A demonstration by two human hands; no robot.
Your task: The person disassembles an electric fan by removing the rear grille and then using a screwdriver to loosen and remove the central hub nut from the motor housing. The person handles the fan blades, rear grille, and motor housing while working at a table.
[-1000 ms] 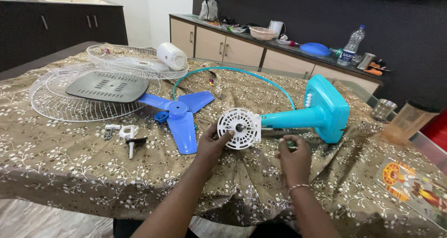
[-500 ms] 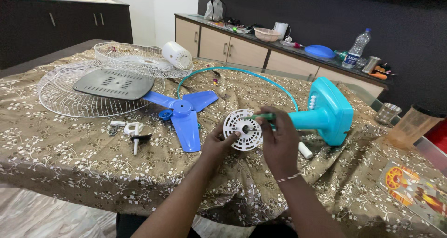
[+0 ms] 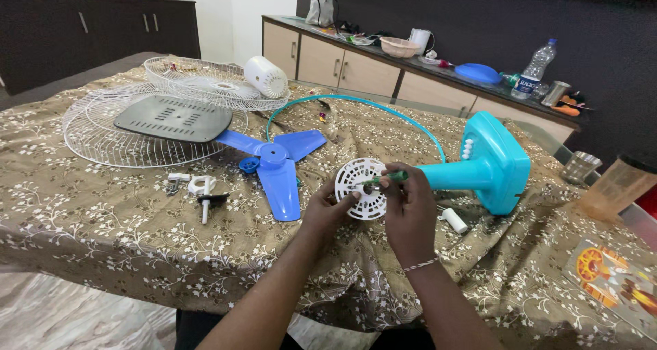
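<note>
A turquoise fan stand lies on its side on the cloth-covered table. At the end of its neck sits a round white slotted motor cover. My left hand grips the lower left rim of that cover. A green-handled screwdriver is held in my right hand, with its tip against the face of the cover. A blue three-blade fan propeller rests just left of my hands.
Two white wire fan guards with a grey plate lie at far left, a white motor housing behind them. A turquoise ring, small white clips, a white cylinder, steel cup, plastic jug.
My right hand picked up the green screwdriver from beside the stand's neck and brought it up to the white cover. My left hand stayed on the cover's rim.
</note>
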